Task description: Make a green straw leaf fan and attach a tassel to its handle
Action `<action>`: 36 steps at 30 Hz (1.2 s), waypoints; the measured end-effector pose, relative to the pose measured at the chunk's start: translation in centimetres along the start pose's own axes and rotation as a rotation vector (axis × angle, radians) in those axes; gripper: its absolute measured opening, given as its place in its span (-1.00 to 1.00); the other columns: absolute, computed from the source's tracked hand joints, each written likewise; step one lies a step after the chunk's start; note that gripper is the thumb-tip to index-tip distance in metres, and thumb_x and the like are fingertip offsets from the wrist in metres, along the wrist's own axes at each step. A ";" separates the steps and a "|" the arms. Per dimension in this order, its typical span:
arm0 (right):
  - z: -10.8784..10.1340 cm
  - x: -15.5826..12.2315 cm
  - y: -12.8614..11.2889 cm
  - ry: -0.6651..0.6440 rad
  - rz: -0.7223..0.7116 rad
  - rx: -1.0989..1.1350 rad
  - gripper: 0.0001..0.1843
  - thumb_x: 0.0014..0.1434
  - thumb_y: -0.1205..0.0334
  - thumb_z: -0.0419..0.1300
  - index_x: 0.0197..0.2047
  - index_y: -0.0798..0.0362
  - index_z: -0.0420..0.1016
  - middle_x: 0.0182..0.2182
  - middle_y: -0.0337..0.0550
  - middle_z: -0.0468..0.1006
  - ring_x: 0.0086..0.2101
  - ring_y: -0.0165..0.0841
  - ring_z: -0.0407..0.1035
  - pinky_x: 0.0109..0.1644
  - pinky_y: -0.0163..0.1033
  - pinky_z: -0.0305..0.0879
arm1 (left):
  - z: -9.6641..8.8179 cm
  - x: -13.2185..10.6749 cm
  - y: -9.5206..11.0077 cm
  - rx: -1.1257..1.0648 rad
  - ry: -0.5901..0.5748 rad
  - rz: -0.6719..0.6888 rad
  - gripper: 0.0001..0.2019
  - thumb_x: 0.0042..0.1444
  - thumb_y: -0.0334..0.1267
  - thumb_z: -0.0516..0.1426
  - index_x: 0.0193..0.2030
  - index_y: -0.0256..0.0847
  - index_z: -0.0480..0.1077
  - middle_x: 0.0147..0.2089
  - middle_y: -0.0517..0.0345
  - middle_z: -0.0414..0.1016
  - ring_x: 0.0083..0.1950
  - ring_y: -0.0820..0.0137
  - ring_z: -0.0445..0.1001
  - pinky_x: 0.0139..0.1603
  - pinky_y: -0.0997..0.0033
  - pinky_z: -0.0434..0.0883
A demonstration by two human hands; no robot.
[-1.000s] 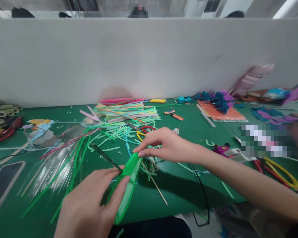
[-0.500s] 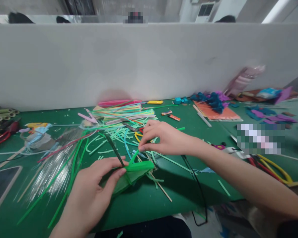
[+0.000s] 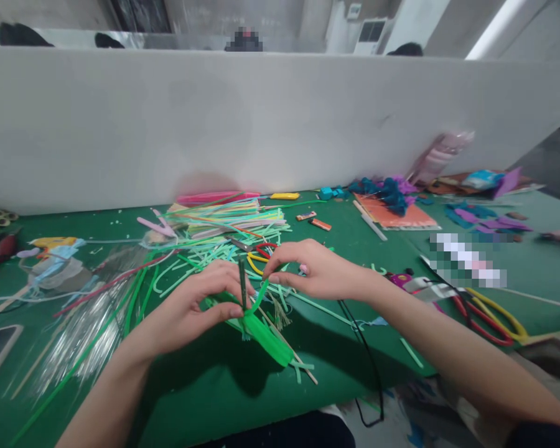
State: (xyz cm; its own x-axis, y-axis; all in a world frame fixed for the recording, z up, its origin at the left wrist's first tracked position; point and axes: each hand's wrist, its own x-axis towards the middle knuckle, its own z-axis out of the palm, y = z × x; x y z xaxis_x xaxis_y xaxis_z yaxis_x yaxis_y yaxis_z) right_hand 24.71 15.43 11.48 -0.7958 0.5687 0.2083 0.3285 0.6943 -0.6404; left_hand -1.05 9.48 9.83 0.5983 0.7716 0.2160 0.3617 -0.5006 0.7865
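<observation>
Desk (image 3: pixel 191 398) littered. Left hand (image 3: pixel 182 311) pinched stick (image 3: pixel 242 280) and green piece (image 3: pixel 268 339); right hand (image 3: pixel 320 267), just beside, pinched strip (image 3: pixel 261 297) between them. Likely bending strip; next probably wanted steady left hold.

The left hand (image 3: pixel 210 298) holds a bright green piece (image 3: pixel 268 339) beside an upright dark stick (image 3: pixel 242 283); the right hand (image 3: pixel 315 270) pinches a thin green strip (image 3: pixel 260 298) rising from it. Beyond them, pastel strips (image 3: pixel 242 214), scissors (image 3: pixel 240 244) and an orange lighter (image 3: pixel 320 224) lie on the green table (image 3: pixel 205 398).
</observation>
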 end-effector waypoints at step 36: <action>7.4 0.1 -3.5 0.412 -0.300 -0.216 -0.89 0.36 0.30 0.14 -0.19 0.10 0.49 -0.35 -0.11 0.61 -0.39 -0.37 0.38 -0.31 -0.28 0.32 | -0.1 -1.3 -4.1 -0.439 0.033 -0.043 -0.78 0.08 -0.19 0.35 -0.17 -0.10 0.44 0.51 0.05 0.07 0.55 0.00 -0.05 0.43 -0.01 0.15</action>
State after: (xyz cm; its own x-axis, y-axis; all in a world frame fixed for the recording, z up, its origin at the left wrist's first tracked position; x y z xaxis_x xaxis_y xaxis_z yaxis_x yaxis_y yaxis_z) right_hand 19.69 9.80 8.32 -0.6204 0.4271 0.6578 0.2494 0.9026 -0.3509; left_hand -3.43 10.55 6.40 0.5632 0.8042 0.1902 0.0435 -0.2587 0.9650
